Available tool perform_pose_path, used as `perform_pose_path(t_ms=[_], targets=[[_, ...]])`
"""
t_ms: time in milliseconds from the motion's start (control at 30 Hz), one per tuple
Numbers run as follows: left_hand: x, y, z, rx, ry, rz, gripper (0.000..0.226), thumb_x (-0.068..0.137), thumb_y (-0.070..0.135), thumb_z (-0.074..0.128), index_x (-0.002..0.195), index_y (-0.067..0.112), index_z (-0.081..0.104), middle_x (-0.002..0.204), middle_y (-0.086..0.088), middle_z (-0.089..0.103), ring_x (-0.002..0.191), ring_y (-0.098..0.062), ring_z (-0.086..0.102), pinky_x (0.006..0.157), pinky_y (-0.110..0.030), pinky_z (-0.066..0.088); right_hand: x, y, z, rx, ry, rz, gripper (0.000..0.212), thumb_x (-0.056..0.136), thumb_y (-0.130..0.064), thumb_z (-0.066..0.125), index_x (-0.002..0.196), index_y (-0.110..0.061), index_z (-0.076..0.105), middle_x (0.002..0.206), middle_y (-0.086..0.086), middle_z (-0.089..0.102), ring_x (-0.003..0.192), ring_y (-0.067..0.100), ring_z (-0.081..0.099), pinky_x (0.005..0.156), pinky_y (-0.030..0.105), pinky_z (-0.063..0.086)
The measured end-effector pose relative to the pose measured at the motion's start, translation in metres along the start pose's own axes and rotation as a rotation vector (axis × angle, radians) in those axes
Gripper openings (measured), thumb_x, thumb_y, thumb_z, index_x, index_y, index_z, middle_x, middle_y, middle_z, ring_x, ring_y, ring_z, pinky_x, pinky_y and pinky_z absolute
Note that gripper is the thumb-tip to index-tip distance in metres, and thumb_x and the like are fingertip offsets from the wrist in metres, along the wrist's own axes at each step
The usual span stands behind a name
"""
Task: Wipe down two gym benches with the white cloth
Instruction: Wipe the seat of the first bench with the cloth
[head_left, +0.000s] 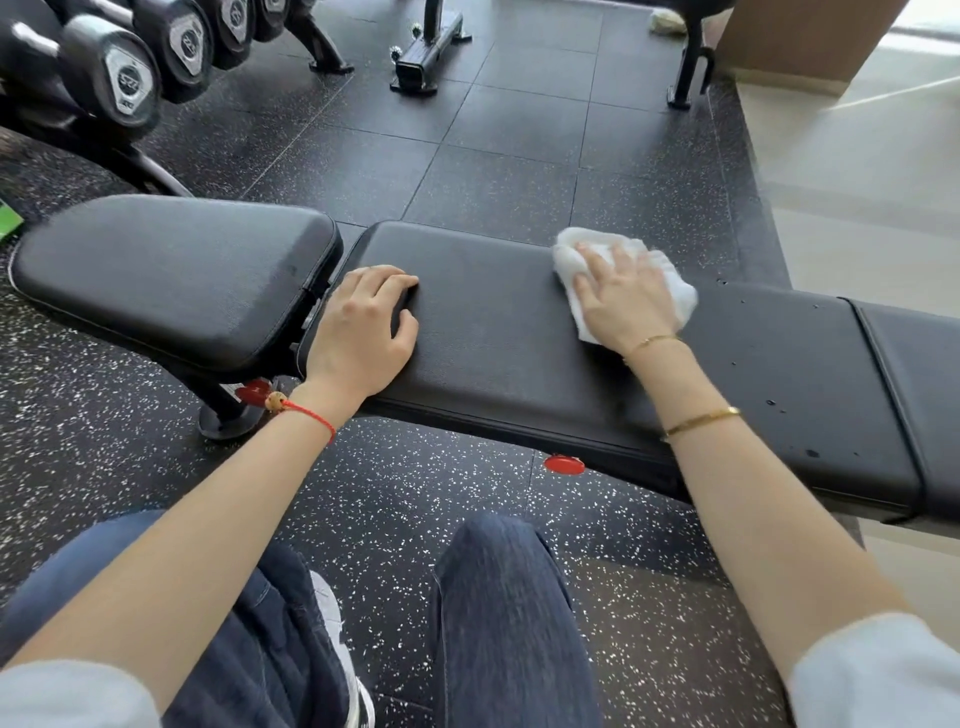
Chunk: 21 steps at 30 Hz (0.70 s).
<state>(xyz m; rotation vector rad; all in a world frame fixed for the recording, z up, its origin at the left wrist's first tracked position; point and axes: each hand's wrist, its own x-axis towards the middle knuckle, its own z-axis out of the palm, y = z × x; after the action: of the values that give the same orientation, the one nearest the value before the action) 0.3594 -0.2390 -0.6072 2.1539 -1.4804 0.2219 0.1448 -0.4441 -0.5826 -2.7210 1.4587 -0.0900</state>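
A black padded gym bench runs across the view, with a separate seat pad at its left end. My right hand lies flat on the white cloth, pressing it onto the long pad near its far edge. My left hand rests on the pad's left end, fingers curled over a small dark thing that I cannot make out. Water drops dot the pad to the right of the cloth.
A dumbbell rack stands at the far left. Frames of other equipment rest on the black speckled floor beyond the bench. A light tiled floor begins at the right. My knees are below the bench.
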Motion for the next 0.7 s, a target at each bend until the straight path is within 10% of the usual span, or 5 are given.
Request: perform_pose_path(t_ms=[167, 500, 700], targets=[[-0.001, -0.001, -0.002, -0.016, 0.000, -0.007, 0.038, 0.090, 0.020, 0.053, 0.126, 0.013, 0.061, 0.129, -0.003, 0.059, 0.123, -0.025, 0.048, 0.112, -0.038, 0.037, 0.005, -0.086, 0.007, 0.056, -0.040, -0.248, 0.051, 0.102, -0.046, 0.026, 0.152, -0.037, 0.023, 0.163, 0.008, 0.017, 0.151, 0.033, 0.006, 0.123, 0.046, 0.005], [0.000, -0.001, -0.002, -0.017, 0.000, 0.003, 0.038, 0.090, 0.021, 0.052, 0.126, 0.014, 0.061, 0.129, -0.003, 0.060, 0.124, -0.024, 0.048, 0.111, -0.037, 0.038, -0.004, 0.027, 0.001, 0.066, -0.008, 0.022, 0.050, 0.103, -0.043, 0.028, 0.152, -0.035, 0.026, 0.160, 0.007, 0.025, 0.149, 0.031, 0.015, 0.122, 0.043, 0.005], [-0.002, 0.000, -0.003, -0.019, -0.006, -0.007, 0.038, 0.091, 0.022, 0.053, 0.127, 0.015, 0.060, 0.131, -0.001, 0.059, 0.125, -0.023, 0.048, 0.112, -0.038, 0.038, -0.085, -0.021, 0.004, 0.076, 0.027, -0.270, 0.050, 0.101, -0.047, 0.031, 0.150, -0.036, 0.029, 0.160, 0.005, 0.025, 0.149, 0.034, 0.016, 0.123, 0.043, 0.008]])
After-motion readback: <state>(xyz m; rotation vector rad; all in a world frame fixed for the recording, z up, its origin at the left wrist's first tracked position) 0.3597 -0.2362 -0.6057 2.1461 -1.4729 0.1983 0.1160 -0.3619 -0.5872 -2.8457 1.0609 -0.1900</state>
